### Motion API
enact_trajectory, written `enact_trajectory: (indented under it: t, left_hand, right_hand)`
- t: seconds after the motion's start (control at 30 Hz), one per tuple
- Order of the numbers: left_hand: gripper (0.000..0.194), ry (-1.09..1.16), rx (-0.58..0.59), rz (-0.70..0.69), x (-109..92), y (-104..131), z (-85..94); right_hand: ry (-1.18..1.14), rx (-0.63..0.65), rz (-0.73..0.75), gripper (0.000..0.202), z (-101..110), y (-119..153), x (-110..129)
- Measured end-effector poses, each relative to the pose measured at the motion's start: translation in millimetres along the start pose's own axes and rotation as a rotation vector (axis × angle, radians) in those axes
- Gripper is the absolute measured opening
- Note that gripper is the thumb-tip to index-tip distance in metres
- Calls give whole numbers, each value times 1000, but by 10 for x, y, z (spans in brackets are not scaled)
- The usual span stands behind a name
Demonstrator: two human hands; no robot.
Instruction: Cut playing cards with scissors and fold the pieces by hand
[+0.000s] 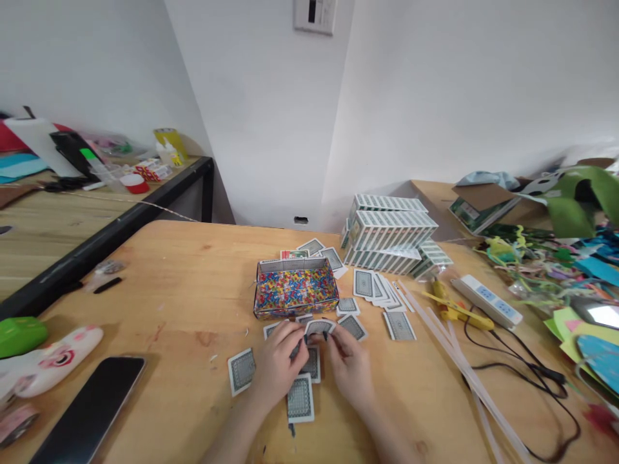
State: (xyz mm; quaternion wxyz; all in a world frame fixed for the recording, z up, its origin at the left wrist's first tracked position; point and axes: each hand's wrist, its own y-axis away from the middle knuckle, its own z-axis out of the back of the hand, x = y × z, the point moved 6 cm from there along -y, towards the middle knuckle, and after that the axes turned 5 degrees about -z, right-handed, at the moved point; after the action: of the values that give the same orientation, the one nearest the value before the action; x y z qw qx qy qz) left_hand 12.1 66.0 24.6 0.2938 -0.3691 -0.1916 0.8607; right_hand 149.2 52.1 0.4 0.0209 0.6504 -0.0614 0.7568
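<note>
A grey-backed playing card [320,327], bowed into a curve, is held over the middle of a wooden desk [184,296], one end pinched between the thumb and fingers of the left hand [279,361], the other likewise gripped by the right hand [352,364]. How firmly the fingertips are pressed cannot be told. Beneath and around the hands, loose cards [300,399] are scattered, one being left just beside the left wrist. An open box [297,313], lined in a multicoloured pattern, is set just beyond the fingers, toward the far edge, with more cards strewn behind it and fanned out to its right. Near the far edge, right of the box, green-and-white striped cartons [394,232] are stacked. Toward the desk's right side, a yellow glue gun [464,314], a white power strip [488,301] and long translucent sticks [465,367] are laid. Toward the left edge, a dark-screened phone [91,409] is seen lying flat.
</note>
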Motion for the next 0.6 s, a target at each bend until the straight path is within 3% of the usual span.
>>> enact_trajectory:
  t: [0.13, 0.3, 0.47, 0.6]
  left_hand:
    - [22, 59, -5, 60, 1, 2, 40]
    - [25, 157, -81, 221, 127, 44, 115]
    - [29, 225, -209, 451, 325, 120, 144]
    - [31, 234, -233, 493, 355, 119, 145]
  right_hand:
    - [-91, 5, -14, 22, 30, -8, -37]
    - [-114, -106, -97, 34, 134, -34, -158]
    - [207, -253, -83, 36, 246, -35, -161]
    - [468, -353, -58, 38, 348, -29, -117]
